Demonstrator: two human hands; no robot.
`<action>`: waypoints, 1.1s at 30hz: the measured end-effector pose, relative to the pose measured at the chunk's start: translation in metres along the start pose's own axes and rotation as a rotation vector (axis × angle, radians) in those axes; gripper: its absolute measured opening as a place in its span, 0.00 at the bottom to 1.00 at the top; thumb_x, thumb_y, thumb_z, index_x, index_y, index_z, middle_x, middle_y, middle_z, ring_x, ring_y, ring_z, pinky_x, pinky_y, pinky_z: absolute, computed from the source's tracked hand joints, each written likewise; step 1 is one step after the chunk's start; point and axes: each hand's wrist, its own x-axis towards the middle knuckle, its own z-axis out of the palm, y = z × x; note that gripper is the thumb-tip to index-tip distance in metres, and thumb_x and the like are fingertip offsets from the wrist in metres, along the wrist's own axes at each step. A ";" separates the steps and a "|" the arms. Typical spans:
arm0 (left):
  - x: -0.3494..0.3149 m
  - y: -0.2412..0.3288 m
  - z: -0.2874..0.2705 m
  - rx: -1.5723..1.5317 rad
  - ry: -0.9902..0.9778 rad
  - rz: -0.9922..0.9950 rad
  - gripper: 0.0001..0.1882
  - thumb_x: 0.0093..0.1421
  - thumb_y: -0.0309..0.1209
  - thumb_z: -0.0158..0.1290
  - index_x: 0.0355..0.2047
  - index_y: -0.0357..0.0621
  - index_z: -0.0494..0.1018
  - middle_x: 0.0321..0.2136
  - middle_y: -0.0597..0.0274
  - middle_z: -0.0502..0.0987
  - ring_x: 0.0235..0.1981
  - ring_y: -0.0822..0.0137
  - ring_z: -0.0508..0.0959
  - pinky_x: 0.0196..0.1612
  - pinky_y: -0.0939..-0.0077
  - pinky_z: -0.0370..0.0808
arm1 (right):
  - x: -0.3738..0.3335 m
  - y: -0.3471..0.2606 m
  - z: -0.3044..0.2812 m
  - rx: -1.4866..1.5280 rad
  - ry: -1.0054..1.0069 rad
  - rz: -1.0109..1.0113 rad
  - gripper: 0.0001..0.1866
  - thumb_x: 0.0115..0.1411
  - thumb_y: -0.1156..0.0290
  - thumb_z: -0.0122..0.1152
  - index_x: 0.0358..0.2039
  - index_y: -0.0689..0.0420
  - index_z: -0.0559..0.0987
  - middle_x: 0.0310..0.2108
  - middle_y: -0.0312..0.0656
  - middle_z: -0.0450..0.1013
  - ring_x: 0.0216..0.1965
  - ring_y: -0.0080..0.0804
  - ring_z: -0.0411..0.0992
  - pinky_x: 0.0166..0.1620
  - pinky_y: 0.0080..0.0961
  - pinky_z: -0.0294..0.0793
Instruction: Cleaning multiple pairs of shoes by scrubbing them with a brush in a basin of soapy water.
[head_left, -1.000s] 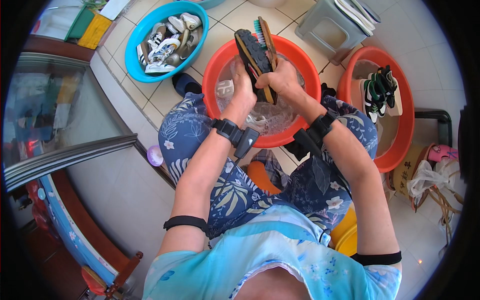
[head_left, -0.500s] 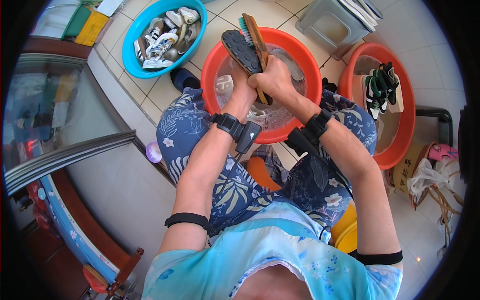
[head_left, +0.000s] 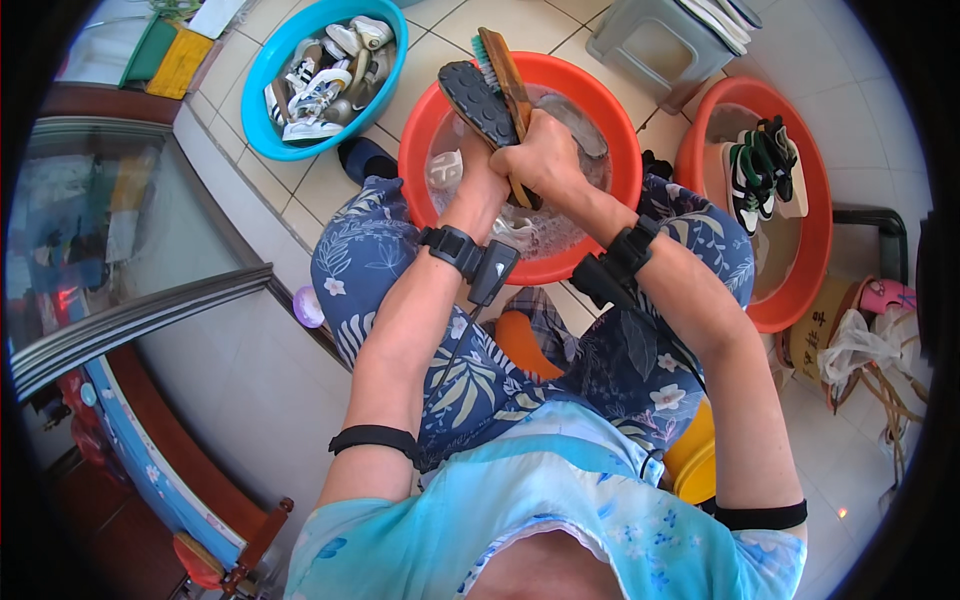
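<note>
We find the right hand (head_left: 545, 160) closed around the wooden handle of a scrub brush (head_left: 503, 75), whose green bristles face the sole of a dark shoe (head_left: 478, 102). The left hand (head_left: 480, 180) sits just beside the right, touching it, and appears to grip the lower end of the shoe; its fingers are hidden behind the right hand, so we cannot tell how firmly they close. Both shoe and brush rise past the hands, tilted away from us, over a red basin (head_left: 420, 140) of soapy water. A pale item (head_left: 443, 168) lies in the water just left of the left hand.

Beyond the left hand, further to the left, stands a blue basin (head_left: 262, 110) filled with several light shoes. To the right of the right hand, a second red basin (head_left: 815, 260) contains a pair of black, green and white sneakers (head_left: 757, 175). A grey plastic stool (head_left: 655, 45) stands beyond the right hand. Black straps ring both wrists. The right forearm crosses the near rim of the red basin and hides part of it.
</note>
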 end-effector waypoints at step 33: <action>-0.018 -0.001 0.025 0.070 0.166 0.017 0.18 0.66 0.42 0.40 0.37 0.39 0.71 0.29 0.61 0.74 0.30 0.69 0.75 0.34 0.74 0.73 | 0.012 0.012 -0.007 0.531 0.108 0.131 0.23 0.36 0.57 0.70 0.24 0.68 0.81 0.24 0.50 0.77 0.26 0.36 0.76 0.35 0.26 0.73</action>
